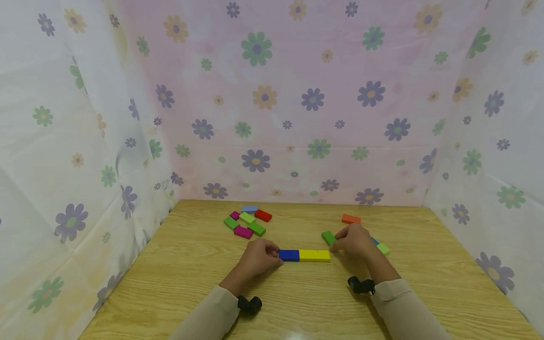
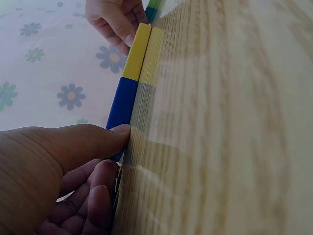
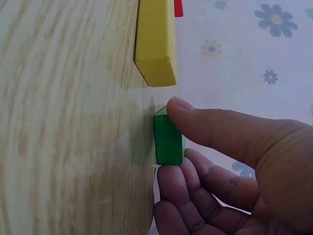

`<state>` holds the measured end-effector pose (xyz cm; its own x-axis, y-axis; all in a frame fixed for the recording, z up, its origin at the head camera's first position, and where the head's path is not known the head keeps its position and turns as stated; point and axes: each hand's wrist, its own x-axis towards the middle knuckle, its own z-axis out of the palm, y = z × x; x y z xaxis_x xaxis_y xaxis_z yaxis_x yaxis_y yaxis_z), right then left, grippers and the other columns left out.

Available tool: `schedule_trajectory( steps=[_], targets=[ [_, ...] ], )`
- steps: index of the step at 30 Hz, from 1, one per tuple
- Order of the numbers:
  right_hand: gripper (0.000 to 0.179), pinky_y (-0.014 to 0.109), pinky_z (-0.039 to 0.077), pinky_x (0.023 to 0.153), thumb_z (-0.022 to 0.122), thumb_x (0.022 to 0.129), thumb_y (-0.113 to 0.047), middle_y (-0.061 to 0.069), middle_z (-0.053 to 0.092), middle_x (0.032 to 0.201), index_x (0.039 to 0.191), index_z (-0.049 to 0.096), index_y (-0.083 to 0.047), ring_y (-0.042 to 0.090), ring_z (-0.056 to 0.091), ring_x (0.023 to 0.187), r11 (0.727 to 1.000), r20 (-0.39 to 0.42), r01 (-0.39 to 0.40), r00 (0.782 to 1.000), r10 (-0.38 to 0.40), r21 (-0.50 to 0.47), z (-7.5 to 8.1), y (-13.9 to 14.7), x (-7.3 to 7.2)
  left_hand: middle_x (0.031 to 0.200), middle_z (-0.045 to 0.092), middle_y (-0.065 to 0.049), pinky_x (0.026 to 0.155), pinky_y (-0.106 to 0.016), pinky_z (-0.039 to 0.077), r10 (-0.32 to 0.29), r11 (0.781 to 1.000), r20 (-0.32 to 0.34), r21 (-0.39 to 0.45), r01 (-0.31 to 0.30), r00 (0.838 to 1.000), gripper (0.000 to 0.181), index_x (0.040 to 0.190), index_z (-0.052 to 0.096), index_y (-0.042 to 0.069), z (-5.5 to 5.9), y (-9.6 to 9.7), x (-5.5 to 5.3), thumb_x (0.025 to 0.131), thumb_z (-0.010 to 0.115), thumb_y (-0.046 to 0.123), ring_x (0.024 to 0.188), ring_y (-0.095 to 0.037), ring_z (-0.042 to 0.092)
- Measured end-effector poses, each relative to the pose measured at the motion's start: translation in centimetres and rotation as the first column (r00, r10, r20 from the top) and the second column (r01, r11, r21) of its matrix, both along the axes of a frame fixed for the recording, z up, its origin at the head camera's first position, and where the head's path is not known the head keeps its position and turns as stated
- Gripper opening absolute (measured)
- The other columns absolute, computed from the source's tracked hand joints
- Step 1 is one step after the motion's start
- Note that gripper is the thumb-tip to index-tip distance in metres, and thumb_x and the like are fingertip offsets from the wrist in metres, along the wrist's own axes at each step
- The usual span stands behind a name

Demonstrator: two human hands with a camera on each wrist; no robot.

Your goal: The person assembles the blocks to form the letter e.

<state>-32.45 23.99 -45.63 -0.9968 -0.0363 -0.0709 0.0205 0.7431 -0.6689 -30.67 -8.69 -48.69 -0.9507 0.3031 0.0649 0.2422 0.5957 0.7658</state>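
In the head view, a dark blue block (image 1: 289, 255) lies end to end with a yellow stretch of blocks (image 1: 314, 255), making one straight row on the table. My left hand (image 1: 258, 258) pinches the row's blue end; its thumb lies along the blue block (image 2: 122, 103) in the left wrist view. Just beyond the yellow end, my right hand (image 1: 353, 242) holds a green block (image 1: 328, 238) set at an angle to the row. Seen from the right wrist, that green block (image 3: 168, 141) sits between thumb and fingers, a small gap from the yellow block (image 3: 156, 44).
Several loose blocks, among them a magenta block (image 1: 243, 232) and a red block (image 1: 263, 216), lie at the back left of the wooden table (image 1: 297, 302). An orange block (image 1: 351, 219) is behind my right hand, a light green block (image 1: 383, 249) to its right. Flowered cloth (image 1: 297, 75) encloses the table.
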Motion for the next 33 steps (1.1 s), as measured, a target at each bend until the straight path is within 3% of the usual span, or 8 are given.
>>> schedule_trajectory(
  steps=[15,33],
  targets=[
    [0.039,0.049,0.056,0.086,0.086,0.085,-0.027,0.016,0.071,0.111,0.112,0.074,0.0,0.031,0.066,0.102,0.999,0.018,-0.033,0.999,0.033,0.001,0.26,-0.1,0.25,0.084,0.069,0.006,0.074,-0.029,0.055,0.009,1.0,0.019,0.012,-0.009,1.0,0.028,0.103,0.078,0.01,0.0,0.03,0.09,0.08,0.091,0.021,0.079,-0.011,0.063],
    [0.038,0.049,0.057,0.088,0.087,0.083,-0.029,0.012,0.074,0.107,0.109,0.077,-0.003,0.029,0.067,0.1,0.998,0.017,-0.06,0.998,0.06,0.003,0.22,-0.23,0.32,0.085,0.068,0.006,0.076,-0.03,0.056,0.009,1.0,0.019,0.012,-0.01,1.0,0.029,0.104,0.078,0.011,-0.2,0.08,0.06,0.081,0.09,0.023,0.08,-0.012,0.063]
  ],
)
